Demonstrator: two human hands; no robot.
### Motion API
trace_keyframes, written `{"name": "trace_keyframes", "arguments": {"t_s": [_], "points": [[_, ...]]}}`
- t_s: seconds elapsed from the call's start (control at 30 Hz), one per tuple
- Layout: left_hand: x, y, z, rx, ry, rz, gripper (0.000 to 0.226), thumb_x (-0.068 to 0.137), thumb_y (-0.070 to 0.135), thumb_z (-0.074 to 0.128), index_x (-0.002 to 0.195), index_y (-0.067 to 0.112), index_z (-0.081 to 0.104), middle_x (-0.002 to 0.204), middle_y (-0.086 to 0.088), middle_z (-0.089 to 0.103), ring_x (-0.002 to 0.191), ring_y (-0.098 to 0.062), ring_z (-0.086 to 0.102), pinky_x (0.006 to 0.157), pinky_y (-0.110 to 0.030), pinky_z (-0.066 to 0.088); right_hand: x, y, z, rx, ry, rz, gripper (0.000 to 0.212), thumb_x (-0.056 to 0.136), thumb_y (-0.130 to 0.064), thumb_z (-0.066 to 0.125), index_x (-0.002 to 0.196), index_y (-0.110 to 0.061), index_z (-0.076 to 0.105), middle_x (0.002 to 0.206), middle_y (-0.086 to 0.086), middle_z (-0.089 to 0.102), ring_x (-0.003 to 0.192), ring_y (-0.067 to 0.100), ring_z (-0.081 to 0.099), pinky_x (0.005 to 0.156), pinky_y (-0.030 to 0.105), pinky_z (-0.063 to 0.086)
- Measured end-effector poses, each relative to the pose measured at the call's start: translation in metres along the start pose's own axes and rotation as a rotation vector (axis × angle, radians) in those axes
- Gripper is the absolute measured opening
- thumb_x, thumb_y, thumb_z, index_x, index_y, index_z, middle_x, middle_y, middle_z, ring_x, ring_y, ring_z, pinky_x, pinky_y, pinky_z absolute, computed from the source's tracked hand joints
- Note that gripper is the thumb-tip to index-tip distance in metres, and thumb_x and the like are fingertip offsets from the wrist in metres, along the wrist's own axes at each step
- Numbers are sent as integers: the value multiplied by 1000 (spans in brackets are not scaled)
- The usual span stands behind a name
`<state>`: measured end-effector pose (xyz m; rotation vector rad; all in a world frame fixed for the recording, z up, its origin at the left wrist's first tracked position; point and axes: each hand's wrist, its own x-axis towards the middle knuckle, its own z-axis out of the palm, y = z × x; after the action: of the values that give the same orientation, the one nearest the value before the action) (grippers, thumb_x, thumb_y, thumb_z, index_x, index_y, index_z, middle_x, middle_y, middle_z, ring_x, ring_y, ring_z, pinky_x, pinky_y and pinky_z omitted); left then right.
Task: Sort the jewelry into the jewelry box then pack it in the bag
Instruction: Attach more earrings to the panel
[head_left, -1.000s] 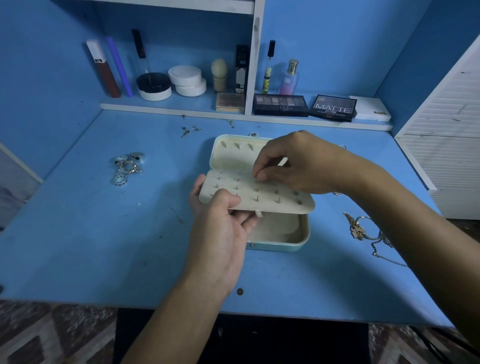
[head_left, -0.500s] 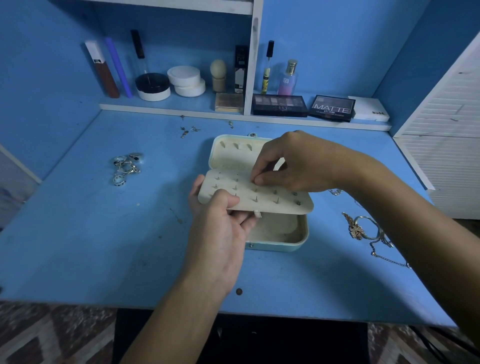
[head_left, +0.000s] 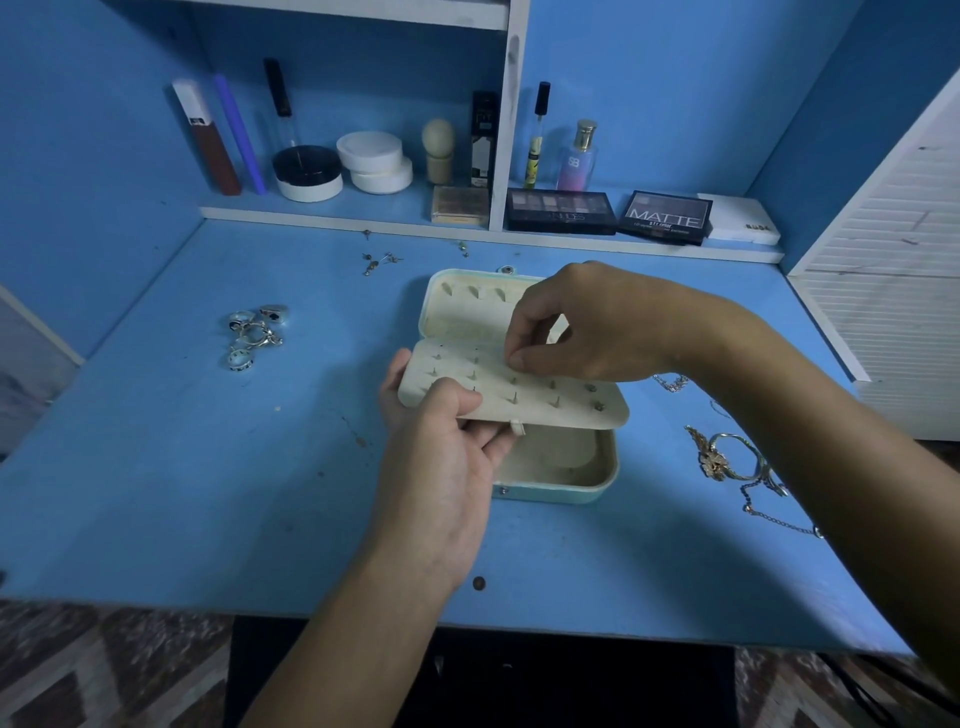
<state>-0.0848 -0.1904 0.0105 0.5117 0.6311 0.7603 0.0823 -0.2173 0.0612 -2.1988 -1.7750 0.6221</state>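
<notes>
Blue tabletop (head_left: 156, 493) is carrying an open jewelry box (head_left: 561, 478) at its middle. Left hand (head_left: 441, 462) is gripping the near-left edge of the cream earring panel (head_left: 519, 395), thumb on top, fingers beneath, holding it raised over the box's tray. Right hand (head_left: 587, 322) is pinching something tiny against the panel's upper row; I cannot tell what. Silver rings (head_left: 254, 332) are lying well to the left, gold chains (head_left: 732, 462) to the right, loose earrings (head_left: 379, 260) behind near the shelf (head_left: 343, 221).

1. Right hand (head_left: 597, 325) shifted slightly along the cream perforated earring panel (head_left: 545, 400), fingertips pinched one hole further over.
2. Panel tilted marginally in left hand (head_left: 441, 467).
</notes>
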Motion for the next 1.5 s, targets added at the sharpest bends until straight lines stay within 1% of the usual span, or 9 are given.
{"name": "trace_keyframes", "arguments": {"t_s": [0.23, 0.53, 0.67, 0.77, 0.83, 0.97, 1.27, 1.4, 1.5], "points": [[0, 0, 0, 4, 1, 1, 51, 92, -8, 36, 120, 32, 48, 113, -4, 72, 100, -26, 72, 98, -55, 51, 0, 0, -1, 6, -10, 19, 7, 90, -34, 68, 87, -37, 74, 89, -20, 70, 86, -2, 62, 77, 18, 48], [0, 2, -1, 14, -44, 5, 53, 92, -6, 39, 131, 31, 42, 120, -7, 70, 102, -27, 72, 97, -50, 52, -3, 6, 1, 89, 40, -22, 7, 90, -29, 71, 93, -35, 73, 89, -18, 71, 89, -2, 65, 81, 17, 52], [0, 6, -2, 59, -106, -3, 37, 97, 6, 46, 124, 30, 41, 110, -9, 72, 105, -29, 71, 100, -48, 50, -13, 8, -5, 193, 78, -34, 6, 92, -25, 69, 97, -27, 71, 88, -14, 72, 84, 1, 65, 74, 8, 47], [1, 10, 1, 97, -151, -19, 29, 98, 22, 50, 125, 28, 40, 119, -15, 70, 108, -32, 69, 106, -49, 43, -21, 8, -12, 254, 111, -42, 8, 94, -25, 65, 92, -22, 72, 89, -11, 74, 88, 8, 67, 76, 13, 50], [5, 12, 2, 115, -166, -37, 42, 93, 33, 57, 131, 23, 42, 120, -19, 69, 110, -32, 68, 108, -50, 39, -25, 9, -16, 286, 159, -42, 11, 95, -28, 64, 91, -21, 72, 92, -9, 75, 89, 7, 68, 80, 18, 52], [11, 17, 2, 144, -211, -43, 67, 83, 43, 55, 143, 19, 39, 119, -20, 69, 112, -31, 67, 107, -48, 40, -29, 12, -20, 363, 269, -58, 20, 97, -33, 61, 93, -17, 72, 92, 1, 74, 76, 1, 61, 67, 11, 47], [25, 27, 7, 286, -213, -47, 46, 98, 35, 48, 142, 26, 40, 116, -14, 72, 110, -29, 69, 103, -45, 46, -25, 21, -16, 392, 440, -93, 12, 95, -19, 67, 92, -8, 71, 91, -2, 74, 73, -5, 63, 56, 6, 43], [29, 37, 7, 355, -194, -29, 18, 102, 26, 46, 120, 28, 47, 110, -13, 74, 104, -27, 71, 97, -40, 49, -18, 23, -15, 400, 536, -57, 14, 95, -20, 67, 93, -6, 70, 88, 0, 71, 58, -8, 58, 49, 4, 39], [35, 43, 6, 353, -168, -11, 33, 100, 21, 48, 133, 24, 40, 98, -10, 76, 90, -24, 74, 84, -35, 53, -10, 27, -13, 395, 583, -22, 13, 95, -25, 68, 91, -13, 71, 85, -4, 70, 60, -6, 57, 48, 5, 39]]}}
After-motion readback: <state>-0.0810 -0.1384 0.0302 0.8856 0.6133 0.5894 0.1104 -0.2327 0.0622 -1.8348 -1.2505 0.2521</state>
